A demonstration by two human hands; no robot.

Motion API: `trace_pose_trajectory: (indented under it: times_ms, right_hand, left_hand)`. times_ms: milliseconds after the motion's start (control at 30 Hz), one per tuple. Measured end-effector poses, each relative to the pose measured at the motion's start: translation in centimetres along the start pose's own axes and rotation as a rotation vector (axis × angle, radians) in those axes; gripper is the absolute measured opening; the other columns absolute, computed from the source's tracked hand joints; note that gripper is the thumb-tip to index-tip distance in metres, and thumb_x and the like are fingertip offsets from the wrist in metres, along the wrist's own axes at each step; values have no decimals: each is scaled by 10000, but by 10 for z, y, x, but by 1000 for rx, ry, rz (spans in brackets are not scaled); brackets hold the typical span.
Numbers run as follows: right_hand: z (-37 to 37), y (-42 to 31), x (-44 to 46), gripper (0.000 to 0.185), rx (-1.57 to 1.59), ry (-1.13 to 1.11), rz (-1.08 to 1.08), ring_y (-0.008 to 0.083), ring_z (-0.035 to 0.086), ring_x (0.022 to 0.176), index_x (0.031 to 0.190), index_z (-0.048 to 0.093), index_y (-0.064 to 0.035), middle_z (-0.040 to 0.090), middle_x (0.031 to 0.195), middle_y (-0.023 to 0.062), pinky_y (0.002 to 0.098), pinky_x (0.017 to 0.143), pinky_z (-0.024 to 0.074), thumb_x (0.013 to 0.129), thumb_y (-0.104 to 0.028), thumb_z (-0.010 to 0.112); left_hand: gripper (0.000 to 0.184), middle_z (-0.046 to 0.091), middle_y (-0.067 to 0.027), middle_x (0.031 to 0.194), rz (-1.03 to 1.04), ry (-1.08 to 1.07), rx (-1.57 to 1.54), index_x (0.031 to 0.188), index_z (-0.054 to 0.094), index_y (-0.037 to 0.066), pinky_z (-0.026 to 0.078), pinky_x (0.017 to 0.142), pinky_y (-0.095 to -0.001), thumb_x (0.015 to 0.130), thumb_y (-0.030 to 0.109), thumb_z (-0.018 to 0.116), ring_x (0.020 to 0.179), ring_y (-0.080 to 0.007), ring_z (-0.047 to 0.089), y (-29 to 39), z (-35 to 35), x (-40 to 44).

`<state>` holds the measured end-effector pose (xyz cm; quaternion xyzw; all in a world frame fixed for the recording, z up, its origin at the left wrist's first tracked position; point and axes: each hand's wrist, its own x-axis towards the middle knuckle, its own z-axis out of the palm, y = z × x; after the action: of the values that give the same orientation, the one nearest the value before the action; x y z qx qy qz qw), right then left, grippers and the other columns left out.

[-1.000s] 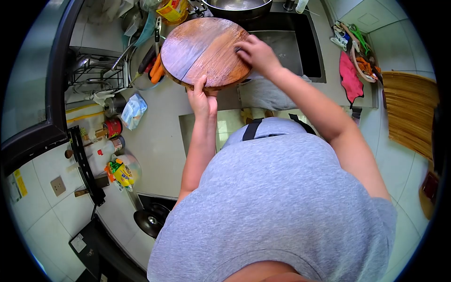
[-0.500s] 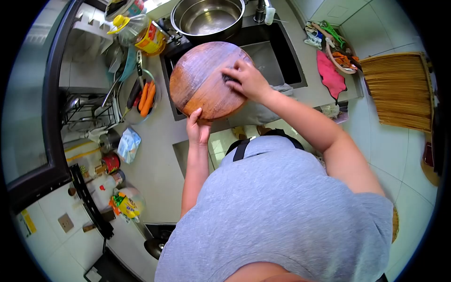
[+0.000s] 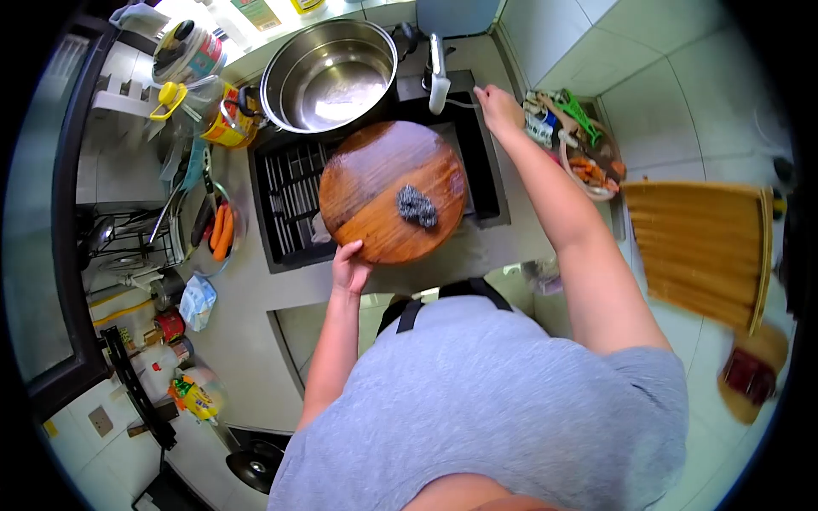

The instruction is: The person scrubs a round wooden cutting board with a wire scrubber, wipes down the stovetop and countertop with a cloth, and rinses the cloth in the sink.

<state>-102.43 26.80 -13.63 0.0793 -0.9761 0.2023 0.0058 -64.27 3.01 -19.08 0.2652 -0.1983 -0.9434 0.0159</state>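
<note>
My left hand (image 3: 350, 269) is closed on the lower left rim of a round wooden cutting board (image 3: 362, 187), thumb on top, holding it over the sink (image 3: 285, 243). The board's surface looks wet and shiny. A grey steel wool scrubber (image 3: 417, 206) lies on it, right of the middle. My right hand (image 3: 500, 111) is off the board, stretched out past the sink's right edge. Its fingers look curled, and what they hold, if anything, is hidden. Near those fingers ends a thin pale line from the faucet (image 3: 437, 77).
A large steel pot (image 3: 331, 77) stands behind the board. On the left are an oil bottle (image 3: 223, 119) and carrots (image 3: 222, 232) in a glass bowl. A basket of odds and ends (image 3: 588, 170) sits at the right, near a bamboo mat (image 3: 699, 247).
My right hand has let go of the scrubber, leaving it on the board, and moved away up and right. The view has shifted; my left hand still holds the board.
</note>
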Motion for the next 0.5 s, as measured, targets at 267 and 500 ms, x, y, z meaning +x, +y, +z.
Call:
trace_pose_trajectory:
  times_ms: [267, 500]
  right_hand:
    - [66, -8, 152, 423, -137, -128, -267, 355, 684, 1001, 1012, 726, -161, 732, 1048, 116, 478, 775, 543, 1014, -490, 460]
    - [91, 15, 187, 408, -155, -204, -369, 327, 656, 1098, 1254, 668, -285, 704, 1185, 73, 452, 848, 540, 1015, -466, 390]
  left_hand:
    - [674, 535, -135, 1433, 32, 123, 42, 1460, 432, 50, 396, 1125, -540, 817, 1, 623, 1340, -340, 500, -46, 20, 37]
    - [681, 551, -129, 1413, 7, 114, 29, 1459, 434, 59, 393, 1121, -547, 808, -38, 607, 1342, -341, 495, -52, 24, 54]
